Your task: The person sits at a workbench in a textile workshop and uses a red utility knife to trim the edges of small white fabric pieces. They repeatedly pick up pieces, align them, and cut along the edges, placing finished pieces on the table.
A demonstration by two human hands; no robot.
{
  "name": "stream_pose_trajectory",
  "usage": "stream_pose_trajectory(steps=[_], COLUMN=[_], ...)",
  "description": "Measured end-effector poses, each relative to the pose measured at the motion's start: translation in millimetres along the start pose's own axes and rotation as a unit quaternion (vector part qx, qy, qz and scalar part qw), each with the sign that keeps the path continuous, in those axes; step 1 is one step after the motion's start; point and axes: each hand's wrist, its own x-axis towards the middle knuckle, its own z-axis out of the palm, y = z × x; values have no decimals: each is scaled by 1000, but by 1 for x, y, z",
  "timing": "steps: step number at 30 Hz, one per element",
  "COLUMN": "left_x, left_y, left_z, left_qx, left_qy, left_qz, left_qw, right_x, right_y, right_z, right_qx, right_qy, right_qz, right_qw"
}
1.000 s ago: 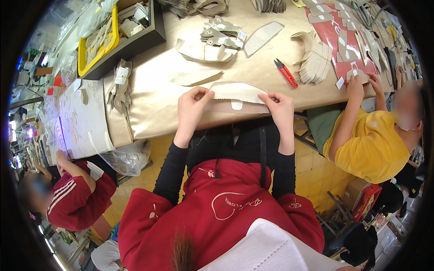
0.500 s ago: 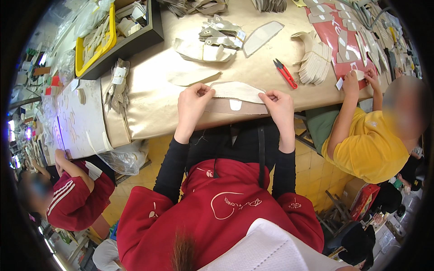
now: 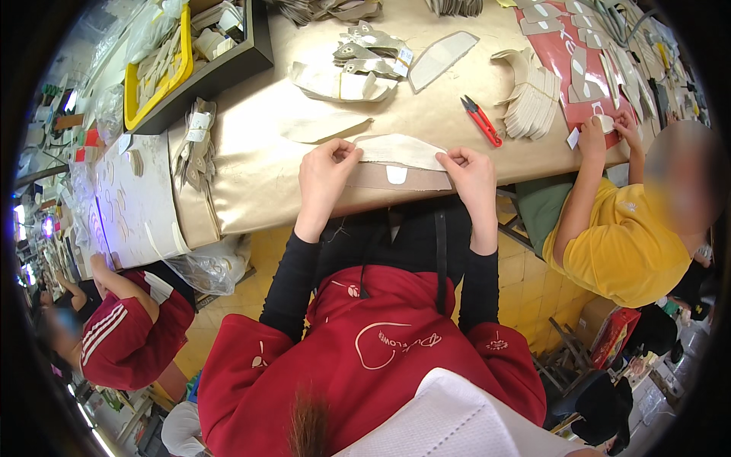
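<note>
In front of me at the table's near edge, a curved cream piece of cut material (image 3: pixel 401 150) is stretched between my two hands. My left hand (image 3: pixel 321 183) pinches its left end between thumb and fingers. At its right end my right hand (image 3: pixel 474 183) grips in the same way. A taupe flat piece (image 3: pixel 428 180) lies under and just nearer than the cream one, a white patch (image 3: pixel 396 174) showing on it. Both hands are close to its ends; whether they also grip it I cannot tell. Beyond my left hand lies another pale curved piece (image 3: pixel 324 129).
Red-handled thread snips (image 3: pixel 481 122) lie right of my hands, beside a fanned stack of pale pieces (image 3: pixel 531 95). Tied bundles (image 3: pixel 365 57) and a grey-edged piece (image 3: pixel 443 61) lie farther back. A yellow tray (image 3: pixel 132 110) stands left. A co-worker in yellow (image 3: pixel 609 244) works at right.
The cream piece's right part has shifted slightly and looks flatter between my hands. My hands have hardly moved.
</note>
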Motion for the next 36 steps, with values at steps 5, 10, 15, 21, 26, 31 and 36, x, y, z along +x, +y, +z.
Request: stream_pose_trajectory(steps=[5,10,15,21,26,31,36], left_x=[0,0,3,3,-12,-12,-17], left_y=[-1,-1,-6,-14,-11,-3,19], left_z=[-1,1,2,-5,-6,-6,-8], left_qx=[-6,2,-31,-101,-250,-293,-441], left_qy=[-5,4,0,-58,-63,-125,-148], left_qz=[6,15,35,8,60,33,13], left_qw=[1000,1000,999,993,964,947,885], right_x=[0,-1,-1,-6,-25,-30,-35], right_y=[-1,-3,-1,5,12,15,9], right_z=[-1,-1,-1,-1,-9,-6,-18], right_qx=[-11,-7,-5,155,247,300,324], right_qy=[-2,-1,-1,-11,-26,-64,-131], right_qz=[-2,-2,-11,-16,-65,-58,-127], right_qw=[1000,1000,1000,988,967,950,928])
